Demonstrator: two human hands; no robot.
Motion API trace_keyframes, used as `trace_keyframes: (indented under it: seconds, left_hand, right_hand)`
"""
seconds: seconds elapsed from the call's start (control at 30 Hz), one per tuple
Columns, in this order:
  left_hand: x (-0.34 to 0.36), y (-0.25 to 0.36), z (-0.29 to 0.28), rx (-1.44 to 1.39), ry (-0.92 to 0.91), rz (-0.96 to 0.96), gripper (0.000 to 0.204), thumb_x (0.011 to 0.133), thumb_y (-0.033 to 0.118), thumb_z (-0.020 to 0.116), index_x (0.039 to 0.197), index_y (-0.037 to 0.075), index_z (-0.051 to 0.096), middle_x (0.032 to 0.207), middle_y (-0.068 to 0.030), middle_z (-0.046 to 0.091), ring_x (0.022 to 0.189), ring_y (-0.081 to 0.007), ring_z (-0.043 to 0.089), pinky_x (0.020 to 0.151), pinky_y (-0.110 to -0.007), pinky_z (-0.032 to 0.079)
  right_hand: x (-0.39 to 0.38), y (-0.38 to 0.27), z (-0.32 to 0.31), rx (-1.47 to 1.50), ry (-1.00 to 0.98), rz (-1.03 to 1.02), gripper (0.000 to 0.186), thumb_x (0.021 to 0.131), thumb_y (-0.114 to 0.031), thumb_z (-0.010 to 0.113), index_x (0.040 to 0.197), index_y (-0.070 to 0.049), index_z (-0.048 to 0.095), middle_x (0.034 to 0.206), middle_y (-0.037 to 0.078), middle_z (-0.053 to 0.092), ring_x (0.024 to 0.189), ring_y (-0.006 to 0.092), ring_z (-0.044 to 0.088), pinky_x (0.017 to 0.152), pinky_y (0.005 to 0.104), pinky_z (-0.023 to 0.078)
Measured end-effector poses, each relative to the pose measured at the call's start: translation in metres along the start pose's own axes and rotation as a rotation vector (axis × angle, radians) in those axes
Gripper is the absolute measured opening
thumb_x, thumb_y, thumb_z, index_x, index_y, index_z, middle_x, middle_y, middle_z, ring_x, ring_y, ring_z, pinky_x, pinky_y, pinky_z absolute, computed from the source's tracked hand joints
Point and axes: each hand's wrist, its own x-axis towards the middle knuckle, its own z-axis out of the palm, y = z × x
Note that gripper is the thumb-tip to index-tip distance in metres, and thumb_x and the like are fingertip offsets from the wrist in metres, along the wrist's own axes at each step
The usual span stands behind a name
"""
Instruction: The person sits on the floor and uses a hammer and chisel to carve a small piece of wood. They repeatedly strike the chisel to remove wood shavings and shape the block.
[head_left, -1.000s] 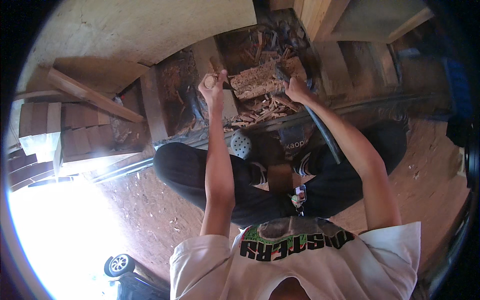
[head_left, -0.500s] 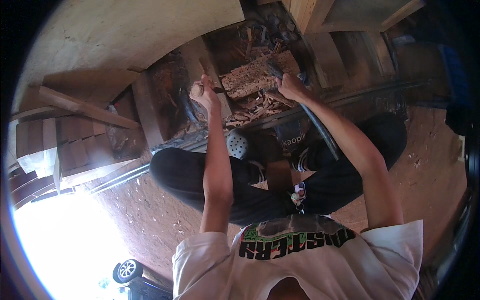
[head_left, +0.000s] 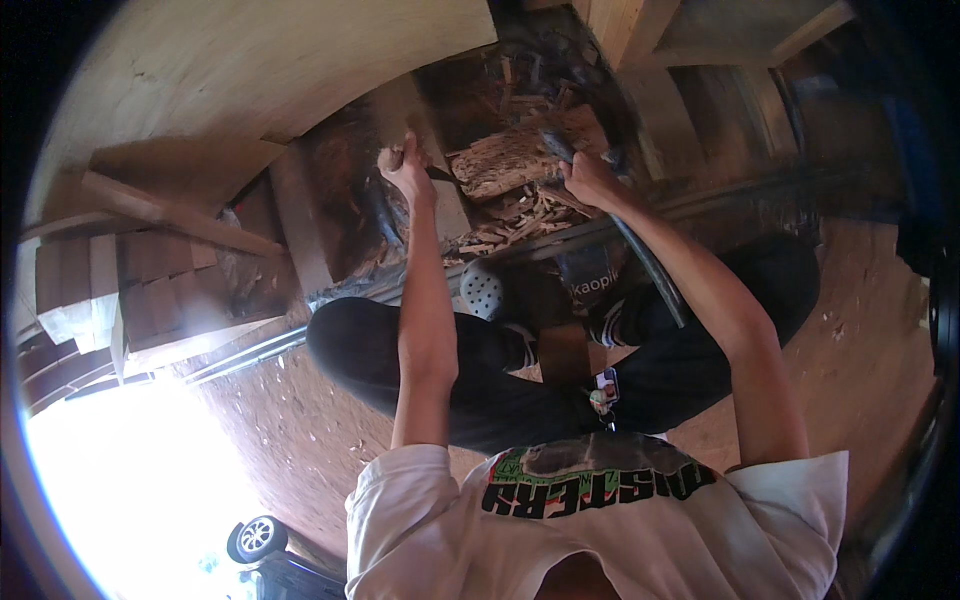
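My left hand (head_left: 410,172) is closed round the pale wooden handle of a chisel (head_left: 438,176), whose dark blade points right toward a carved wooden panel (head_left: 500,163). The panel's light surface is rough with relief cuts. My right hand (head_left: 592,182) grips a long dark rod-like tool (head_left: 655,275) near its upper end. That tool runs back beneath my right forearm to my right knee, and its top end reaches the panel's right part. Whether it bears a hammer head I cannot tell. Loose wood chips (head_left: 525,218) lie along the panel's near edge.
A broad pale board (head_left: 250,80) fills the upper left. Stacked wood blocks (head_left: 165,300) and a slanting wooden strip (head_left: 180,212) stand at left. Near my feet are a grey perforated clog (head_left: 482,290) and a dark bag (head_left: 590,275). A vehicle wheel (head_left: 258,538) shows at lower left.
My left hand has shifted slightly up and away from me with the chisel, its wrist a little turned. My right hand and the rod-like tool have moved slightly right. The view has shifted a little.
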Motion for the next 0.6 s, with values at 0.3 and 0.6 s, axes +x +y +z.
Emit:
trace_keyframes:
  seconds: [0.3, 0.6]
  left_hand:
    - [0.087, -0.04, 0.014, 0.201, -0.04, -0.442, 0.009, 0.083, 0.013, 0.061, 0.085, 0.003, 0.06, 0.065, -0.0045, 0.052, 0.051, -0.0164, 0.049, 0.047, -0.034, 0.044]
    - [0.098, -0.006, -0.006, -0.113, 0.059, -0.547, 0.005, 0.081, 0.007, 0.059, 0.079, 0.003, 0.058, 0.063, -0.0035, 0.052, 0.05, -0.014, 0.047, 0.046, -0.032, 0.041]
  right_hand:
    - [-0.002, -0.008, -0.012, 0.038, -0.048, 0.066, 0.05, 0.096, -0.03, 0.052, 0.066, 0.01, 0.058, 0.057, 0.027, 0.056, 0.055, 0.0417, 0.06, 0.052, 0.0489, 0.045]
    - [-0.002, -0.009, -0.009, -0.019, 0.041, 0.049, 0.046, 0.095, -0.029, 0.052, 0.072, 0.009, 0.062, 0.059, 0.025, 0.059, 0.056, 0.0383, 0.063, 0.055, 0.0473, 0.049]
